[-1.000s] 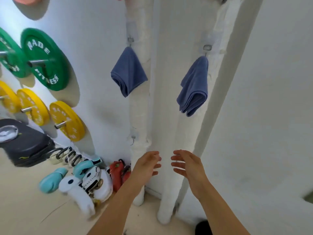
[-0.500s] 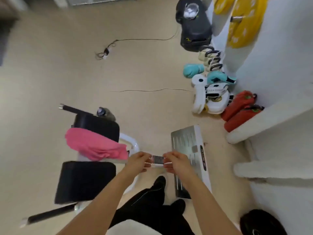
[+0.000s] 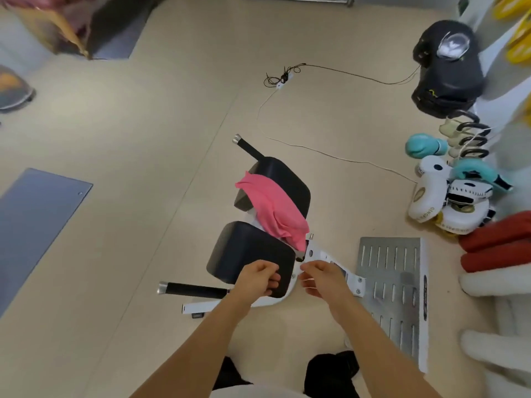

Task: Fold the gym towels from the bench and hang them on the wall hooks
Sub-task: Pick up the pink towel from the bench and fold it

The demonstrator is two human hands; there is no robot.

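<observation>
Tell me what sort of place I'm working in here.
Most likely a home gym or small training room. A padded black workout bench with a pink towel draped over it stands on the floor, boxing gloves lie heaped by the wall, and yellow weight plates hang at the upper right.

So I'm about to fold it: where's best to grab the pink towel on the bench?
Take the pink towel by its near end, which droops off the bench edge toward the hands. Come from the right, where that end hangs free; the far end lies bunched on the far pad.
</observation>
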